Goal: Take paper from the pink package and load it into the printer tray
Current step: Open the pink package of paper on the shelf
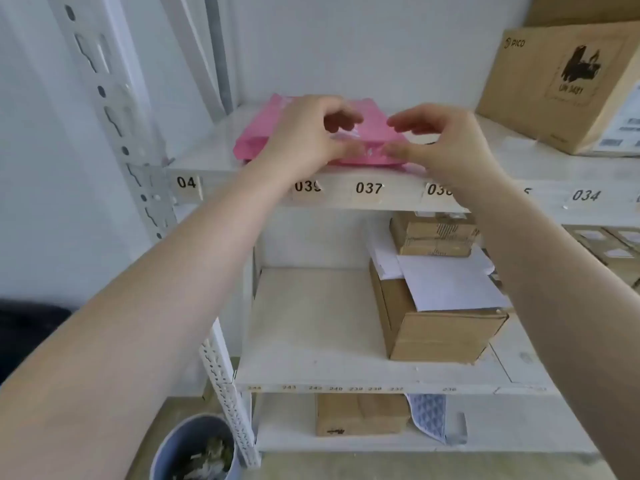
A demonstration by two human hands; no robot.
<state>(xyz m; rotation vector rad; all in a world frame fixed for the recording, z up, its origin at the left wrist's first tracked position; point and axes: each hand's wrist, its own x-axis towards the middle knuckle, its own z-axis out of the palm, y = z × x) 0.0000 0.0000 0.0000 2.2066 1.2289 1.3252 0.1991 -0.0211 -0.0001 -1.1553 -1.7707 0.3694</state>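
A pink package [249, 143] lies flat on the upper white shelf [204, 154], near its front edge above the number labels. My left hand [304, 133] rests on the package's near edge, thumb and fingers pinching the wrapper. My right hand [446, 140] is at the package's near right corner, thumb touching the wrapper and fingers curled above it. Whether the package is torn is unclear because of blur. No printer or tray is in view.
A large cardboard box [561, 84] stands on the upper shelf at the right. The middle shelf holds brown boxes [440, 330] with loose white sheets [446, 282] on top. A grey bin [197, 448] with scraps stands on the floor beside the metal upright [114, 109].
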